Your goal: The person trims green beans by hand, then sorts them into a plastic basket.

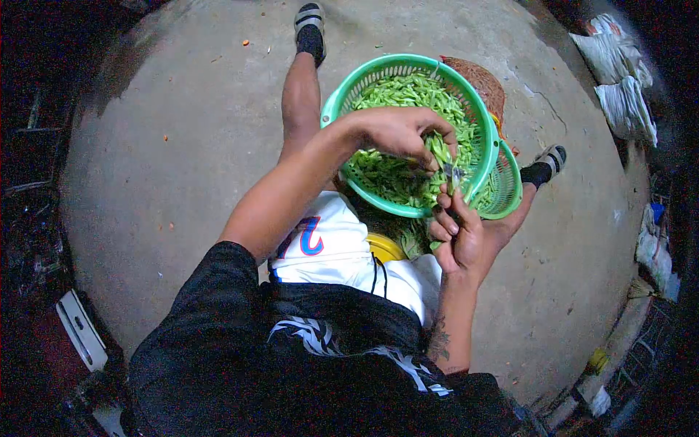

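Over the big green basket [336, 102], my left hand [404, 135] curls its fingers round some green vegetable pieces. My right hand [462, 233] is just below and to the right, by the basket's rim, with its fingers closed on a small dark and shiny tool [453, 175]. The tool's tip touches or nearly touches the pieces in my left hand; its exact shape is too small to tell. Many cut green pieces [404, 91] fill the basket, partly hidden behind my left hand and wrist.
A smaller green basket [519, 186] with green pieces adjoins the big one. Behind it lies a reddish mesh sack [480, 81]. A yellow object [386, 247] shows between my thighs. White sacks [626, 109] lie at the right, and a white panel [80, 329] at lower left.
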Demonstrator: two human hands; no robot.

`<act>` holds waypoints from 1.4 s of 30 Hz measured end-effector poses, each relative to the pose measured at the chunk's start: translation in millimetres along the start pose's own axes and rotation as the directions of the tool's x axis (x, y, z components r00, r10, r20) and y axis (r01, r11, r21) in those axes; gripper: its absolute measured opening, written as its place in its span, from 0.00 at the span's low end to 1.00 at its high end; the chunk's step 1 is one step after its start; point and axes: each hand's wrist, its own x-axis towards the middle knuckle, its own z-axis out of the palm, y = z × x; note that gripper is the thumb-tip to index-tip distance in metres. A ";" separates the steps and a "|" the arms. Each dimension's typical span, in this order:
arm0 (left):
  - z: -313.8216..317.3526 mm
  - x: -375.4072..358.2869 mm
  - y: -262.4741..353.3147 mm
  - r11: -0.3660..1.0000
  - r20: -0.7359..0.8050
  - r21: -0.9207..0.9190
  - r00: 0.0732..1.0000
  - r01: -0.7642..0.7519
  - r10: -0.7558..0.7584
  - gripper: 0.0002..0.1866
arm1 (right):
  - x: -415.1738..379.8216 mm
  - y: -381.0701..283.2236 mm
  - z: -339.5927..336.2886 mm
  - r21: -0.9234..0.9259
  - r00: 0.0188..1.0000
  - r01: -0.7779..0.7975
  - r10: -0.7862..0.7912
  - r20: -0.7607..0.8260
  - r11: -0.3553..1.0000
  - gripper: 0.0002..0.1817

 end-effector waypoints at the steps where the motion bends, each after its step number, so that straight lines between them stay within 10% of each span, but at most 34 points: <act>1: -0.5 1.0 -2.0 1.000 0.006 0.002 1.000 0.007 -0.007 0.22 | -1.1 -0.3 -1.8 -0.024 1.000 0.004 -0.004 -0.005 1.000 0.14; 42: -7.3 0.9 2.3 0.999 0.010 0.033 0.999 -0.038 0.038 0.24 | 7.4 5.1 -7.7 0.034 0.999 0.048 -0.048 -0.003 0.998 0.08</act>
